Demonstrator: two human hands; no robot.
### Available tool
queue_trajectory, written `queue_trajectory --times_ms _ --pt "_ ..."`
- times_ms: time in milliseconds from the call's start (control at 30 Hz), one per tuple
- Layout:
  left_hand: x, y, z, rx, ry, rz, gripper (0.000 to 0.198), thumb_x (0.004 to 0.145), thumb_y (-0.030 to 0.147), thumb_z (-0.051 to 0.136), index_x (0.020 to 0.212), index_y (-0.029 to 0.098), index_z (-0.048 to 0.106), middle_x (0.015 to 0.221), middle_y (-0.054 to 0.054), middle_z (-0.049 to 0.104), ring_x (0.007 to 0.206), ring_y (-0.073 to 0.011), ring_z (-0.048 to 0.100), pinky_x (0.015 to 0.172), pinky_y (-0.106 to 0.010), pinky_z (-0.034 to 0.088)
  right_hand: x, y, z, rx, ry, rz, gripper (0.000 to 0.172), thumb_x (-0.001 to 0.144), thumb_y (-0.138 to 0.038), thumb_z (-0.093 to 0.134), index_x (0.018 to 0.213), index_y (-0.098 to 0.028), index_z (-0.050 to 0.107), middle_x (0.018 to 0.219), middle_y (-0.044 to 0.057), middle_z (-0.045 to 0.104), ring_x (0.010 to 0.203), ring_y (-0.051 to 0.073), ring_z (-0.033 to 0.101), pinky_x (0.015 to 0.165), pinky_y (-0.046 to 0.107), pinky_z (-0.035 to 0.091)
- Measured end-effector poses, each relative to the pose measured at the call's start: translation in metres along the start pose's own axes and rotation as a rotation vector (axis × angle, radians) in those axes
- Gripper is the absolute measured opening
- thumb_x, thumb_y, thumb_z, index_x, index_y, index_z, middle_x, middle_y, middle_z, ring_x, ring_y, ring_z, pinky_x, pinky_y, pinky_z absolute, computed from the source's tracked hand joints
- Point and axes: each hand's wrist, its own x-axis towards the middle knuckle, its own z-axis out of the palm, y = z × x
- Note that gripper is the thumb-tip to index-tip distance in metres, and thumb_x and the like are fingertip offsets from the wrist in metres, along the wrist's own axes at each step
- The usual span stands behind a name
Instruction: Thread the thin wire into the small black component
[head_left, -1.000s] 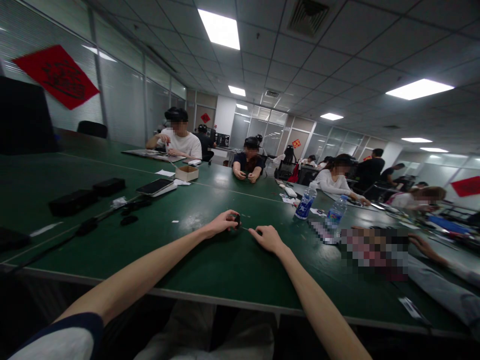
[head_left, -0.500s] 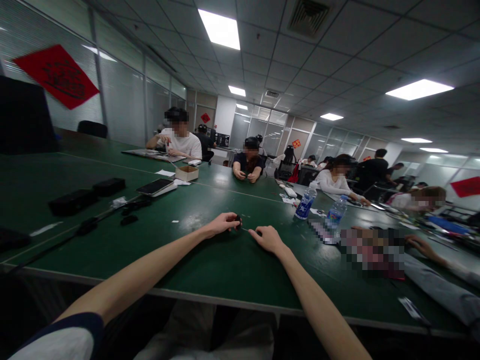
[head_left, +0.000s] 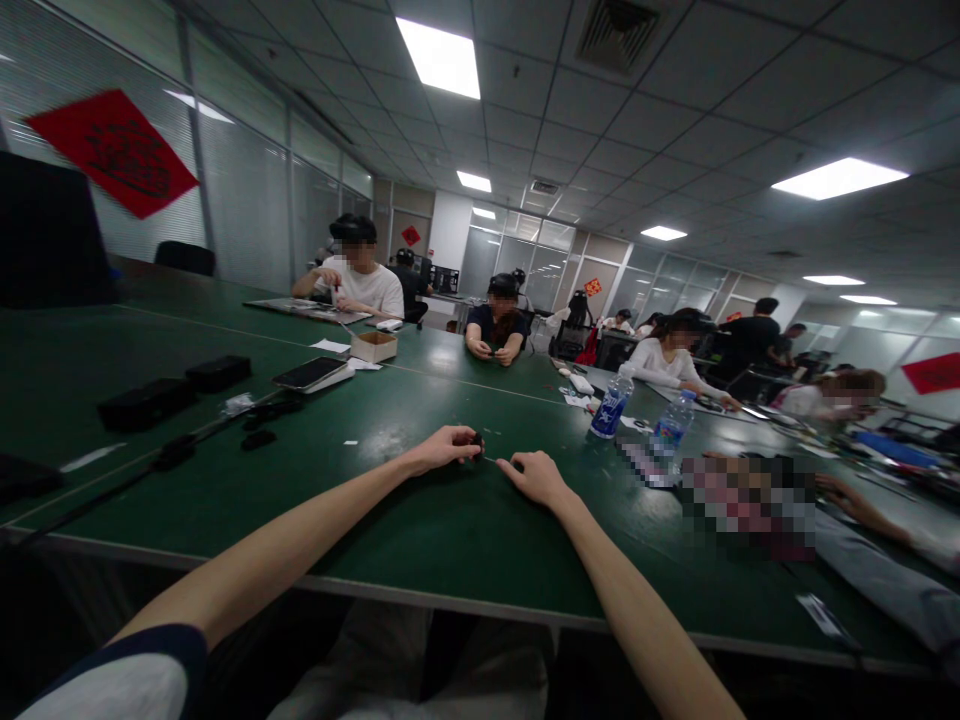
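Left hand (head_left: 442, 447) nearly closed, pinching a small black part (head_left: 476, 442) just above the green table (head_left: 450, 540); right hand (head_left: 534, 477) half-curled at a thin wire (head_left: 496, 460), hold unclear, wire best kept taut.

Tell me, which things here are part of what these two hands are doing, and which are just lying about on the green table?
Part of the work:
- left hand, pinching a small black object
- right hand, beside a thin pale strand

Just lying about:
- clear plastic water bottle
- brown cardboard box
- black smartphone
- black rectangular cases
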Motion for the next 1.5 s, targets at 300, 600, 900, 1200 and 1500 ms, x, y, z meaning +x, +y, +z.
queue_trajectory --times_ms 300,600,900,1200,1500 --pt "0.0 -0.003 -0.002 0.004 -0.065 -0.012 0.036 0.071 0.036 0.068 0.098 0.012 0.062 0.089 -0.008 0.067 0.081 -0.0162 0.062 0.073 -0.028 0.046 0.004 0.0 0.008 0.099 0.175 0.004 0.057 0.09 -0.06 0.03 0.072 -0.02 0.066 0.071 0.004 0.067 0.065 0.015 0.059 0.062 0.024 0.037" --pt "-0.003 0.004 0.0 0.044 -0.088 -0.032 0.037 0.072 0.036 0.066 0.1 0.013 0.062 0.093 -0.007 0.067 0.083 -0.0164 0.061 0.075 -0.028 0.045 0.006 0.007 0.001 0.135 0.205 0.025 0.057 0.09 -0.061 0.031 0.073 -0.02 0.067 0.07 0.003 0.067 0.064 0.014 0.059 0.063 0.023 0.037" --pt "0.0 0.002 0.002 0.049 -0.027 -0.043 0.039 0.075 0.04 0.062 0.103 0.013 0.06 0.089 -0.007 0.066 0.076 -0.0149 0.059 0.066 -0.026 0.045 0.001 0.002 -0.008 -0.025 -0.024 0.035 0.063 0.088 -0.067 0.025 0.084 -0.021 0.069 0.081 0.006 0.069 0.076 0.018 0.061 0.067 0.024 0.041" --pt "0.001 -0.002 0.002 0.04 -0.035 -0.004 0.039 0.075 0.04 0.061 0.103 0.014 0.059 0.088 -0.007 0.066 0.078 -0.0157 0.06 0.067 -0.027 0.045 0.0 -0.001 -0.005 -0.076 -0.034 0.035 0.062 0.088 -0.067 0.026 0.084 -0.022 0.069 0.081 0.007 0.069 0.076 0.019 0.062 0.068 0.025 0.04" --pt "-0.001 0.001 0.002 0.054 -0.042 0.01 0.037 0.077 0.04 0.06 0.102 0.014 0.058 0.089 -0.007 0.065 0.079 -0.0157 0.061 0.067 -0.026 0.044 0.0 -0.002 -0.006 -0.065 -0.017 0.032 0.062 0.088 -0.066 0.026 0.083 -0.021 0.068 0.078 0.006 0.069 0.073 0.018 0.062 0.065 0.025 0.04"
